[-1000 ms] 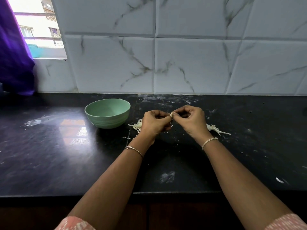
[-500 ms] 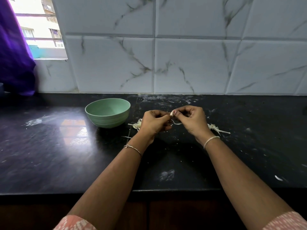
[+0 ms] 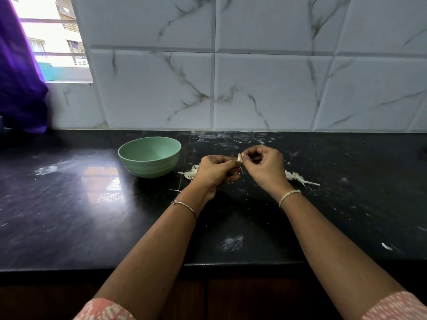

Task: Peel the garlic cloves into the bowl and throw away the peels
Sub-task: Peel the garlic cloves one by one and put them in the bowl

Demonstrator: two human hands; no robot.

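Note:
A small pale garlic clove [image 3: 239, 157] is held between both hands above the black counter. My left hand [image 3: 216, 173] grips it from below with curled fingers. My right hand [image 3: 265, 168] pinches its top, and a thin strand of peel [image 3: 243, 172] hangs beneath. A pale green bowl [image 3: 149, 157] stands on the counter to the left of my hands; its inside looks empty from here. Garlic peels and pieces lie behind my left hand [image 3: 191, 173] and to the right of my right hand [image 3: 298, 177].
The black stone counter [image 3: 69, 204] runs to a front edge below my forearms. A marble-tiled wall [image 3: 254, 88] stands behind. A purple curtain [image 3: 16, 77] and a window are at the far left. Small white scraps [image 3: 387, 246] dot the counter's right side.
My right hand has pulled slightly up and right, and a thin strand of peel now hangs loose under the clove. The bowl has not moved.

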